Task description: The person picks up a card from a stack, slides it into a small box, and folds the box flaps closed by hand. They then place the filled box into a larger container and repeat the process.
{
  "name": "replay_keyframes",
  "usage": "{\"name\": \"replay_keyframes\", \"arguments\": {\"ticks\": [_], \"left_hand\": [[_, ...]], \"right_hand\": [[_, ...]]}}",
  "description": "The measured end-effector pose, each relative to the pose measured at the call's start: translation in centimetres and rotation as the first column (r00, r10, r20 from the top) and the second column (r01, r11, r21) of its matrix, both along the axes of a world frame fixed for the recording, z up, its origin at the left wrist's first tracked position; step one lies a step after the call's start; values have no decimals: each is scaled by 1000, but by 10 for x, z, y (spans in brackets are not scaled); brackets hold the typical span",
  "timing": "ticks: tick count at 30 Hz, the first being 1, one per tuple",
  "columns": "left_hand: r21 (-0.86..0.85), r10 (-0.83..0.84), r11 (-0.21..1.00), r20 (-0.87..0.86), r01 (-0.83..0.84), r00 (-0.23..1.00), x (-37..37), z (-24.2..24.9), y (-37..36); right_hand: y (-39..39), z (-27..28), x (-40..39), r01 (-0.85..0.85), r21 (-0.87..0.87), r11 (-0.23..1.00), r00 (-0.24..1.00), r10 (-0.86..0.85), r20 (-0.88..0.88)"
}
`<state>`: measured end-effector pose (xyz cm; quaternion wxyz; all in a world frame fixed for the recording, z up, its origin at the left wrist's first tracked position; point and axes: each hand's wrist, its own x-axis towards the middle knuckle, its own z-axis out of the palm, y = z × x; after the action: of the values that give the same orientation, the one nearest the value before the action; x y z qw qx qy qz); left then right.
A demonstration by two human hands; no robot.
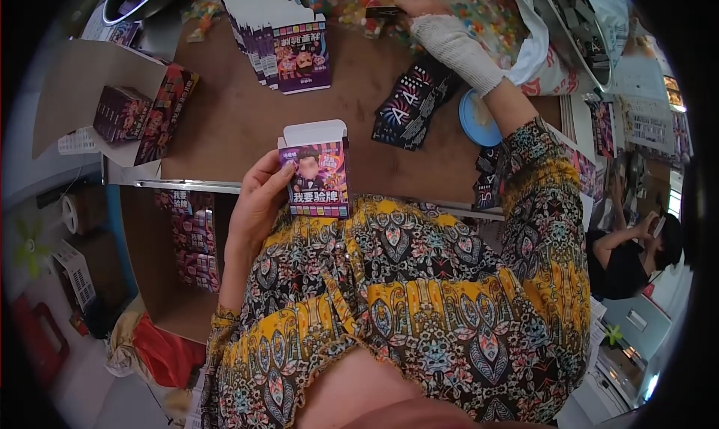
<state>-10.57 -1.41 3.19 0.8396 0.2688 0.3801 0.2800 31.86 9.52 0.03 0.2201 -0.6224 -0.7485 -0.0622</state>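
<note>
My left hand (262, 185) is closed round the side of a purple printed carton (314, 180), held upright near the table's front edge with its white top flap raised. At the far side of the table, my right hand (422, 0), with a white knitted cuff over the wrist, has its fingers on a small black box (382, 12) beside wrapped colourful candies (479, 17). Black cards with fireworks and letters (408, 110) lie below that forearm. A fanned stack of flattened purple cartons (299, 58) lies ahead of my left hand.
A cardboard box (138, 118) with printed packs stands at left; another open box (161, 279) of packs is below the table edge. A blue round lid (479, 118) lies at right. A metal basin (577, 32) holds black packs. Another person (636, 249) sits far right.
</note>
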Motion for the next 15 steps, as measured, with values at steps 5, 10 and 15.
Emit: {"name": "replay_keyframes", "arguments": {"ticks": [5, 10, 15], "left_hand": [[223, 103, 971, -81, -83, 991, 2, 3, 3], [320, 210, 931, -78, -175, 975, 0, -12, 16], [375, 127, 924, -109, -78, 986, 1, -10, 17]], "right_hand": [[10, 34, -25, -48, 186, 981, 998, 42, 37], [-26, 4, -85, -22, -138, 990, 959, -18, -282], [-17, 1, -109, 138, -351, 926, 971, -56, 232]]}}
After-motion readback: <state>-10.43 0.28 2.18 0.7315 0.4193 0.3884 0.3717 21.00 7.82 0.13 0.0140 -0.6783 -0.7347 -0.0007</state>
